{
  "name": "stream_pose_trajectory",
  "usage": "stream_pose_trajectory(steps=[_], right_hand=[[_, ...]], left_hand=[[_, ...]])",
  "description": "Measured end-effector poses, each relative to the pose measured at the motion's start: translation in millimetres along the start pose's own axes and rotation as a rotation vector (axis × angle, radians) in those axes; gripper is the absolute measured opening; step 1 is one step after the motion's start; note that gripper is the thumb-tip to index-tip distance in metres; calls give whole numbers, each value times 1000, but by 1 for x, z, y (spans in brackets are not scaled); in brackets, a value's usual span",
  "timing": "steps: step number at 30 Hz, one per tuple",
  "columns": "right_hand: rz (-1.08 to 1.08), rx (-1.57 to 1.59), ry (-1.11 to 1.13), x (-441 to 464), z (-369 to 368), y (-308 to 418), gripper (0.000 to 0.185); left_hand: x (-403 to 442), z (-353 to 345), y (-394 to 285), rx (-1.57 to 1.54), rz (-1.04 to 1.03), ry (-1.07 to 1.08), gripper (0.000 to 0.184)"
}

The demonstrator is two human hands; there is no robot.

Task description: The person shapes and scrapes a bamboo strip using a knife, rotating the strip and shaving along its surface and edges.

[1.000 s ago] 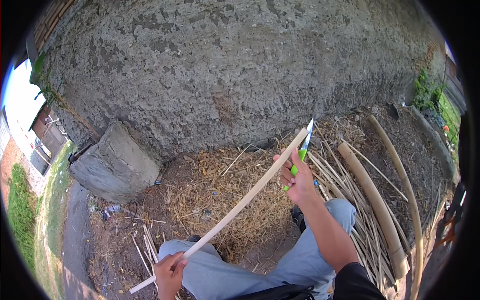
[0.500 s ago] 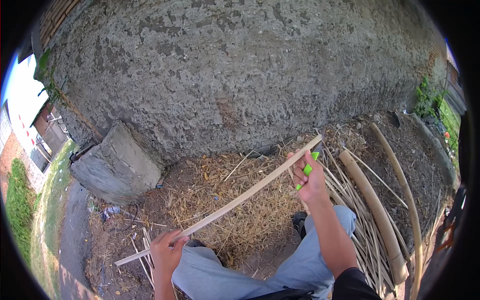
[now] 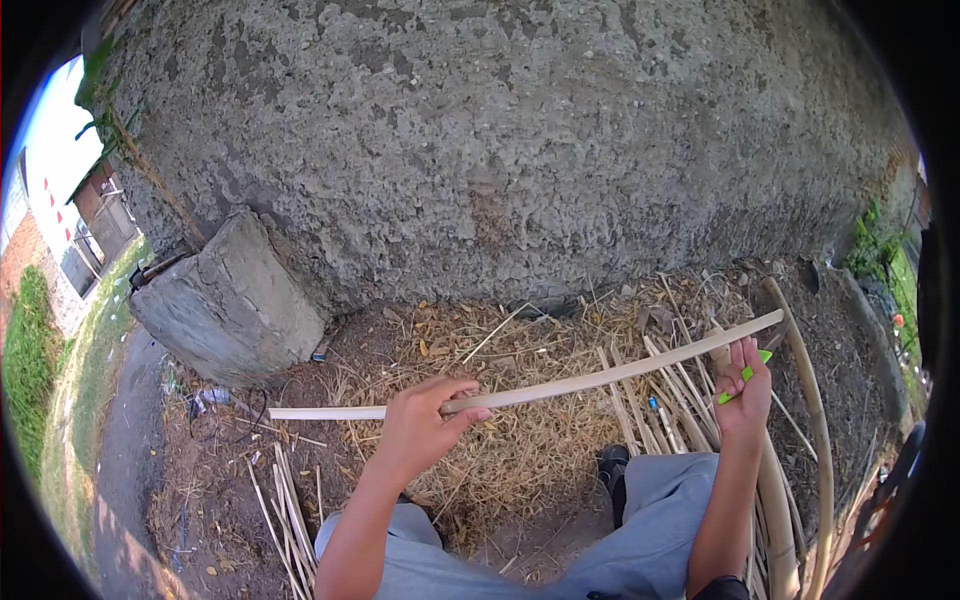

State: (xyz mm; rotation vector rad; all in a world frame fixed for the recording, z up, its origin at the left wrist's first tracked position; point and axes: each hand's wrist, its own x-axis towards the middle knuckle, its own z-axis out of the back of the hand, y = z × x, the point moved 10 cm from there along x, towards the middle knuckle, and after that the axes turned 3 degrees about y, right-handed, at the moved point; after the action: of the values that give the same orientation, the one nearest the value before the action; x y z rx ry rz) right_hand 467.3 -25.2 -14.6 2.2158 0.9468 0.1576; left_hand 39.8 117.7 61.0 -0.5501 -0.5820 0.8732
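A long pale bamboo strip [image 3: 600,378] spans the space in front of me, slightly bent, its right end higher than its left. My left hand [image 3: 422,425] pinches it left of its middle, between thumb and fingers. In my right hand [image 3: 742,398], close to the strip's right end, is a knife with a bright green handle [image 3: 725,397]; its blade cannot be made out. The fingertips of that hand come up against the strip's lower edge. Below the strip are my legs in light jeans [image 3: 640,525].
Several thin bamboo strips [image 3: 685,420] lie at the right beside a thick bamboo piece [image 3: 775,510] and a long curved pole [image 3: 810,410]. More strips [image 3: 287,515] lie at the left. A concrete block [image 3: 235,305] stands by the rough wall [image 3: 500,130]. Dry shavings [image 3: 520,460] cover the ground.
The bamboo strip has swung closer to level and shifted right. My left hand has moved up and right, now nearer its middle. My right hand with the knife has moved right and slightly down.
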Motion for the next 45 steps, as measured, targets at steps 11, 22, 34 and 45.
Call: stream_pose_trajectory(steps=[11, 22, 34, 45], right_hand=[[-140, 41, -58, -9, -6, -34, 34], [-175, 50, 13, -13, -20, -47, 38], [-202, 9, 11, -25, -33, -46, 36], [-215, 20, -26, -20, -27, -52, 27]], left_hand=[[-26, 0, 8, -69, 44, -116, 42], [-29, 17, 2, 79, -38, -262, 43], [-33, 23, 4, 96, -90, -321, 36], [-34, 19, -2, -53, -112, -261, 31]])
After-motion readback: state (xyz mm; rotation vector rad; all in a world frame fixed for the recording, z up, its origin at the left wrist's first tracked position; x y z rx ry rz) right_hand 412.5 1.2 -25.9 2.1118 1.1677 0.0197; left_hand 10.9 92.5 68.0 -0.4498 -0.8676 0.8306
